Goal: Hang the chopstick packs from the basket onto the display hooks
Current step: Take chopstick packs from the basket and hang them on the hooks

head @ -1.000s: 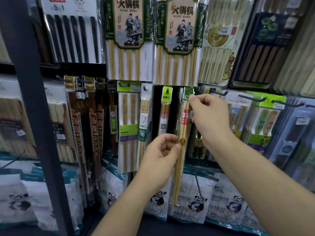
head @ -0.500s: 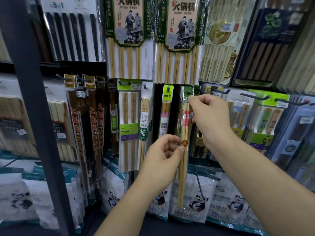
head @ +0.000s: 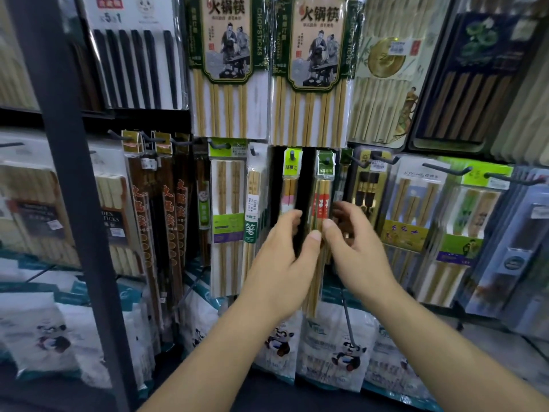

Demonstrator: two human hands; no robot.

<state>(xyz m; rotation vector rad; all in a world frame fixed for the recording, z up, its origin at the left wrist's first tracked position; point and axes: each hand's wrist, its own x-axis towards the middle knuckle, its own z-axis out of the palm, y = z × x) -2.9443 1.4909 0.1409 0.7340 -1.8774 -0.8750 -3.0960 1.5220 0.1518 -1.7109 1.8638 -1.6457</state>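
Green-topped chopstick pack (head: 322,200) hangs below packs (head: 227,55) lettered "CHOPSTICKS".

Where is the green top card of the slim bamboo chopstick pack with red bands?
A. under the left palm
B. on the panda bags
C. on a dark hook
C: the green top card of the slim pack hangs on a dark hook, above the left hand and right hand.

The left hand (head: 282,263) and right hand (head: 361,257) are bare, with short, plain, trimmed thumbnails (head: 315,235), and both forearms (head: 208,367) run uncovered to the view's edge at about 7 o'clock and 4 o'clock.
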